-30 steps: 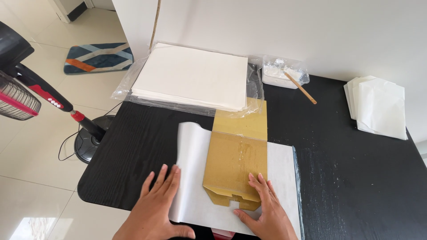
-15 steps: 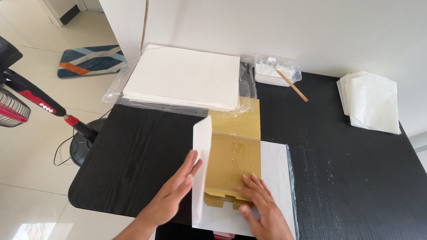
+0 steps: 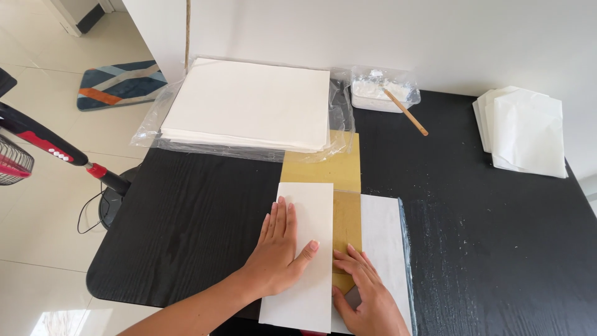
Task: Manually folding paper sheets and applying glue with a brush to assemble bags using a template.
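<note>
White folded paper [image 3: 305, 249] lies under the flat, spread left hand [image 3: 278, 252]; the right hand [image 3: 364, 292], fingers extended, presses brown card [image 3: 345, 233].

Left hand [image 3: 280, 252] flat, fingers spread, palm down; right hand [image 3: 364, 292] flat, pressing.

Home room, tiled floor [image 3: 37, 249], patterned rug [image 3: 118, 84], standing fan [image 3: 37, 140]

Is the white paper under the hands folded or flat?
Folded: the white paper's left flap lies over the brown template, pressed by the left hand.
</note>
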